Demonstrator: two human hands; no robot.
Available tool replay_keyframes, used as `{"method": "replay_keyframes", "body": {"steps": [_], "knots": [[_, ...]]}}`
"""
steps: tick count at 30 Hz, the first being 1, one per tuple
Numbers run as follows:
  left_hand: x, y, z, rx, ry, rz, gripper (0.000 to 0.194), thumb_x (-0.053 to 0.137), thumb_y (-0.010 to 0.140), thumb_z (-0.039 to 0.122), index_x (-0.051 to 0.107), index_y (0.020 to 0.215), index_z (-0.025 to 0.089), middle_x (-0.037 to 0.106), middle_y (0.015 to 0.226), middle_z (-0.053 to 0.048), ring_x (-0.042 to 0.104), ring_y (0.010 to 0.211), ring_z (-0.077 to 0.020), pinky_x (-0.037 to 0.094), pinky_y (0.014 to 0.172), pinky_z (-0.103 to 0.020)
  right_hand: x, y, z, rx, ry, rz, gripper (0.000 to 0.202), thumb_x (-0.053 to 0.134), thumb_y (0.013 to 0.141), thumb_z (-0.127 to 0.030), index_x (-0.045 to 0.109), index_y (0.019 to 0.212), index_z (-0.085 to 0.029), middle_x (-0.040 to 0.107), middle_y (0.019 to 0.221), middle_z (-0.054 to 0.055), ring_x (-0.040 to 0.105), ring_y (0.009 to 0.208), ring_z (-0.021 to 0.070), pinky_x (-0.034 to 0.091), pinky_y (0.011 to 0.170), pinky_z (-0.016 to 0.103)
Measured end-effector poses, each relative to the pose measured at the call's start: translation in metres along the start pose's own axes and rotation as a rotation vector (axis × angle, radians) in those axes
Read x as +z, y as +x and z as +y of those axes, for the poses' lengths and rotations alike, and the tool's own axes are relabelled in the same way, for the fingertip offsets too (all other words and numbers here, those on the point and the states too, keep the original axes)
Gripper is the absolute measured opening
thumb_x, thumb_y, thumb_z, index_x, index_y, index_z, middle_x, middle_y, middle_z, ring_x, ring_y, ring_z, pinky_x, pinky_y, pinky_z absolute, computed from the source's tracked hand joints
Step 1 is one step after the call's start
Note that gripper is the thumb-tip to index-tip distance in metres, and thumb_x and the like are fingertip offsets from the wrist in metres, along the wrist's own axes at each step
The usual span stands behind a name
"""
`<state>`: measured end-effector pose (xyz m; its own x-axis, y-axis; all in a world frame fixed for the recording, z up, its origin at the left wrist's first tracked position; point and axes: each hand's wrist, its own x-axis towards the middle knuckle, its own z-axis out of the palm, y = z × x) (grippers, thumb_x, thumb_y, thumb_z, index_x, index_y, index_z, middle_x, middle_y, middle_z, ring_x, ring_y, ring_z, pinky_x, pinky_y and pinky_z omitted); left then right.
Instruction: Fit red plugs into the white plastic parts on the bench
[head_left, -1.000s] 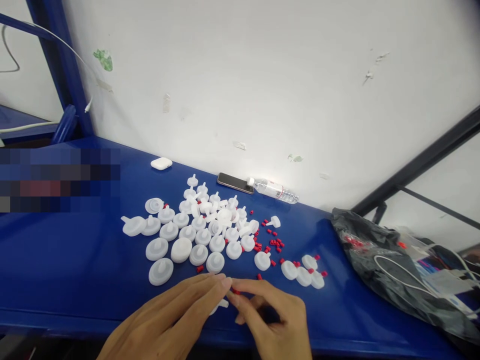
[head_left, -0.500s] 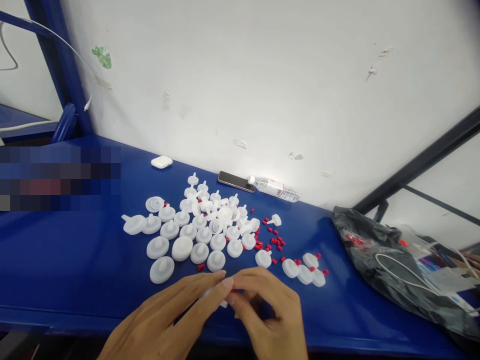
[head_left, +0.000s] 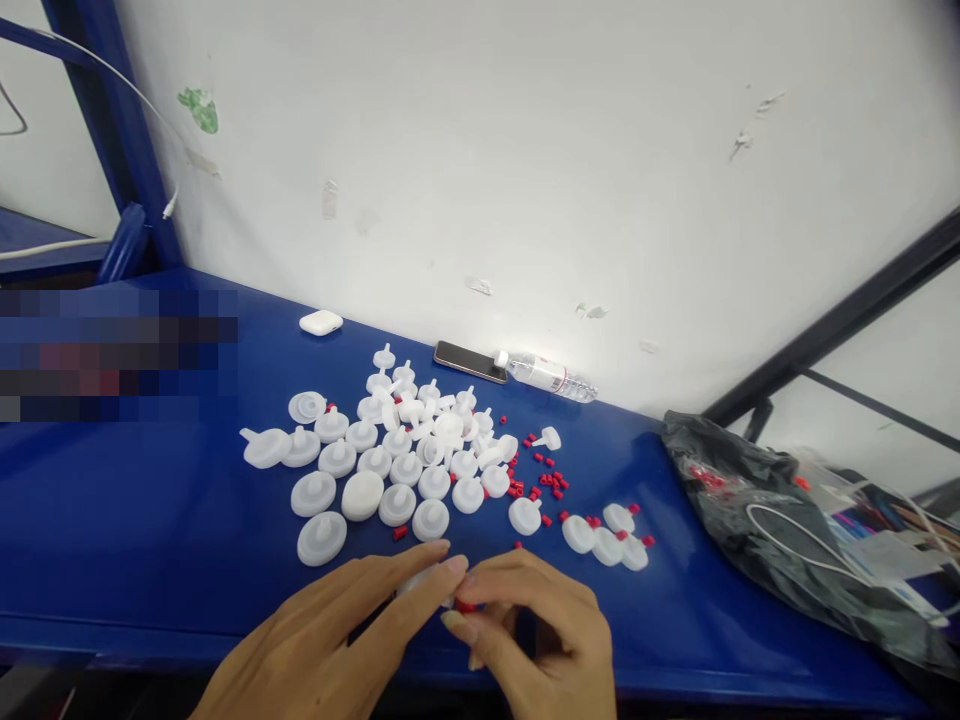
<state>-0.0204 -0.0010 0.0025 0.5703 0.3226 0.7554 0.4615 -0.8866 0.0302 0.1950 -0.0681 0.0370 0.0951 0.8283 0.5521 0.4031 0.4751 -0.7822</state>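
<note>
At the front edge of the table my left hand [head_left: 352, 625] is closed around a white plastic disc with a nozzle [head_left: 420, 580], mostly hidden by the fingers. Close against it, my right hand [head_left: 536, 625] pinches a small red cap [head_left: 465, 605] at the disc's nozzle end. How far the cap sits on the nozzle is hidden. Beyond my hands lie many loose white nozzled discs [head_left: 400, 504] in a heap. Small red caps [head_left: 551, 480] are scattered to the heap's right. Several discs with red caps on their nozzles [head_left: 579, 534] form a group at the right.
Against the wall lie a phone [head_left: 470, 361], a clear plastic bottle [head_left: 547, 374] and a white earphone case [head_left: 321, 322]. A dark plastic bag [head_left: 739, 520] with assorted things covers the right end of the blue table [head_left: 150, 520]. A blurred patch hides the left side.
My right hand's fingers have shifted slightly down, and more of the red cap shows between them. The left hand keeps its grip on the disc. The view has moved a little.
</note>
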Motion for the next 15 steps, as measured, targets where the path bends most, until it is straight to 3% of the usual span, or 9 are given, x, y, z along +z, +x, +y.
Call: {"method": "replay_keyframes", "body": {"steps": [6, 10, 15], "knots": [[0.0057, -0.0093, 0.003, -0.034, -0.001, -0.027, 0.046, 0.035, 0.121, 0.035, 0.055, 0.162, 0.031, 0.074, 0.15, 0.006, 0.071, 0.131, -0.009, 0.042, 0.126, -0.018, 0.0004, 0.0028, -0.0025, -0.065, -0.076, -0.075, 0.025, 0.086, 0.092, -0.012, 0.087, 0.107, -0.032, 0.086, 0.095, -0.003, 0.079, 0.073, 0.0128, 0.06, 0.062, 0.018], [0.0063, -0.0092, 0.0042, -0.034, -0.018, -0.022, 0.045, 0.035, 0.122, 0.035, 0.056, 0.161, 0.032, 0.073, 0.151, 0.007, 0.068, 0.133, -0.0079, 0.032, 0.131, -0.018, -0.0018, 0.0015, -0.0037, -0.026, -0.049, -0.098, 0.031, 0.082, 0.096, -0.014, 0.087, 0.114, -0.038, 0.086, 0.097, -0.004, 0.074, 0.064, 0.0112, 0.057, 0.056, 0.019], [0.0066, -0.0053, 0.0018, 0.009, -0.028, -0.009, 0.045, 0.036, 0.121, 0.038, 0.059, 0.158, 0.028, 0.073, 0.15, 0.004, 0.069, 0.13, -0.0092, 0.032, 0.13, -0.019, -0.0027, 0.0007, -0.0023, 0.063, 0.019, -0.093, 0.024, 0.084, 0.096, -0.021, 0.088, 0.111, -0.039, 0.085, 0.096, -0.004, 0.066, 0.056, 0.0089, 0.055, 0.055, 0.02]]}}
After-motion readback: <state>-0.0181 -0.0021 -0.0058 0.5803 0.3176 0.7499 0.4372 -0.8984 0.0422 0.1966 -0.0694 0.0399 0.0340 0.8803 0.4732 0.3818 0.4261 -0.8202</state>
